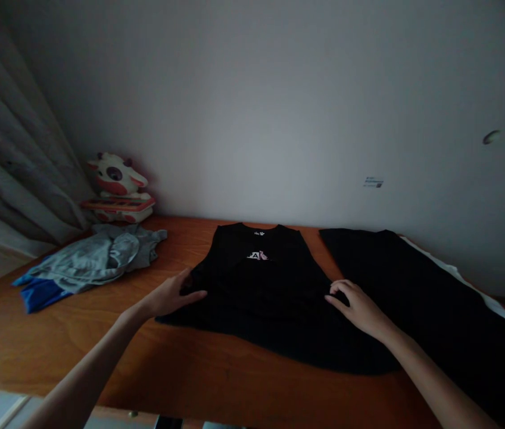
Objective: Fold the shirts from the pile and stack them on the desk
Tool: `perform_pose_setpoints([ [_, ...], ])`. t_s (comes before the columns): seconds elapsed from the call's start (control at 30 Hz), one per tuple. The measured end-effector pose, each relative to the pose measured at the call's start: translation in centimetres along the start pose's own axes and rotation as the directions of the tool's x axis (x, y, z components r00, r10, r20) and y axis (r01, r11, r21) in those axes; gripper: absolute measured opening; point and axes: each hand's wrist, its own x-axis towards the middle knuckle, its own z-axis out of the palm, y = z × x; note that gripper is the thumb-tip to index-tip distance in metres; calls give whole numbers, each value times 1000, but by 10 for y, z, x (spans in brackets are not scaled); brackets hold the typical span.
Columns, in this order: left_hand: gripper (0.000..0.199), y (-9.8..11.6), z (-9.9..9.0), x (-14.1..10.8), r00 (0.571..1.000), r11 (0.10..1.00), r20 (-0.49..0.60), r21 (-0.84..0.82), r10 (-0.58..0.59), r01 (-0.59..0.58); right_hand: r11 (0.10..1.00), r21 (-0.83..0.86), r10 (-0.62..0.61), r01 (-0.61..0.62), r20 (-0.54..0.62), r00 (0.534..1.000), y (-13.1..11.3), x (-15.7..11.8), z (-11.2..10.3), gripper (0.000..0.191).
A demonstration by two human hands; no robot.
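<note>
A black sleeveless top [252, 298] with a small pale and pink print on its chest lies spread out on the wooden table [217, 381], neckline toward the wall. My left hand [171, 296] is at its left side edge, thumb stretched out over the fabric and apart from the other fingers, whose tips are partly lost in the dark cloth. At the opposite edge, my right hand [357, 307] has its fingers bent and its thumb apart from them, close to or touching the cloth. Neither hand shows fabric pinched between the fingers.
Grey and blue clothes [100, 259] lie crumpled on the left, before a cow-shaped toy keyboard [118, 187]. Another large black cloth [417, 286] covers the table's right side, with a white strip [471, 280] along its far edge. A curtain [11, 155] hangs left; a wall runs behind.
</note>
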Motion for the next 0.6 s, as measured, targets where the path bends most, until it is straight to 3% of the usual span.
perform_pose_setpoints([
  [0.13, 46, 1, -3, 2, 998, 997, 65, 72, 4, -8, 977, 147, 168, -157, -64, 984, 5, -2, -3, 43],
  [0.27, 52, 8, -6, 3, 998, 988, 63, -151, -10, 20, 901, 341, 311, -268, -76, 947, 2, 0, -13, 60],
  [0.33, 53, 15, -12, 0, 996, 950, 41, -299, -79, 88, 824, 434, 386, -363, 38, 922, -4, -2, -22, 69],
  [0.43, 56, 22, -22, -8, 979, 881, 119, -427, -168, 203, 688, 501, 406, -525, 333, 851, -12, -13, -38, 83],
  [0.53, 61, 24, -32, -17, 956, 877, 222, -398, -192, 269, 627, 474, 309, -618, 577, 756, -15, -25, -48, 76],
  [0.6, 60, 24, -35, -23, 943, 895, 234, -326, -235, 304, 634, 447, 253, -631, 652, 715, -16, -31, -50, 67],
])
